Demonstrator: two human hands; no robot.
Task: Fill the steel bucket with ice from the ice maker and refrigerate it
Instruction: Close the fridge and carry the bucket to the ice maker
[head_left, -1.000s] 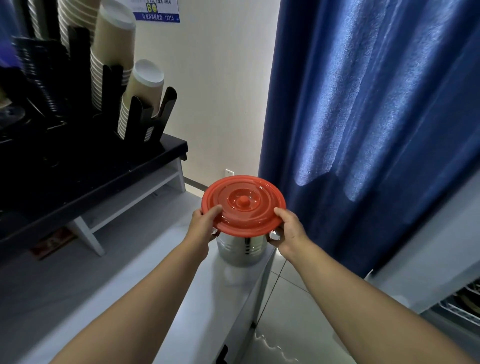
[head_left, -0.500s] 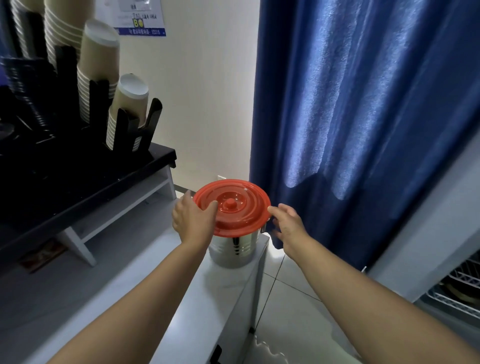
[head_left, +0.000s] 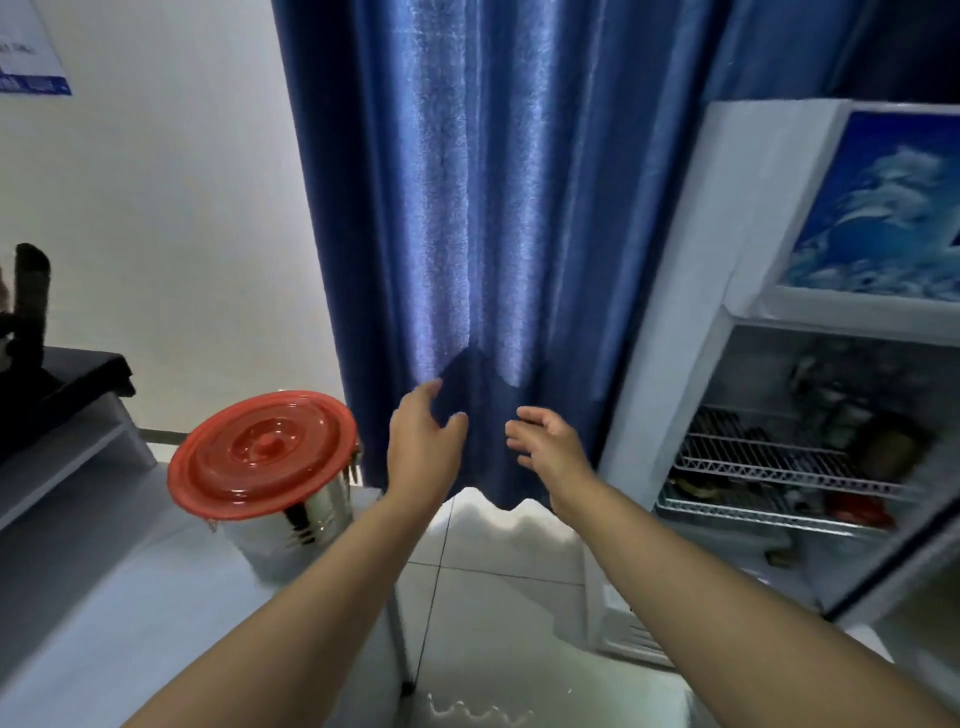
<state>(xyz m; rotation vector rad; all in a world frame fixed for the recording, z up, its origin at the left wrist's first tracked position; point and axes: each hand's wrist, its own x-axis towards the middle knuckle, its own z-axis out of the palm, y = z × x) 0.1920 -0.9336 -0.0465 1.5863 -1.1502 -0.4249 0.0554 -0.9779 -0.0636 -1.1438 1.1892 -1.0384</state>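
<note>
Blue curtain hangs at centre. Refrigerator stands at right, wire shelves visible. Desk at left carries the steel bucket near its right edge, with the red lid on top. Left grip and right grip are wide and hold nothing.

A cream wall occupies the left. A pleated dark blue fabric curtain hangs at centre, backlit in vertical bands. A light grey tiled floor lies below. A pale grey counter fills the lower left.
</note>
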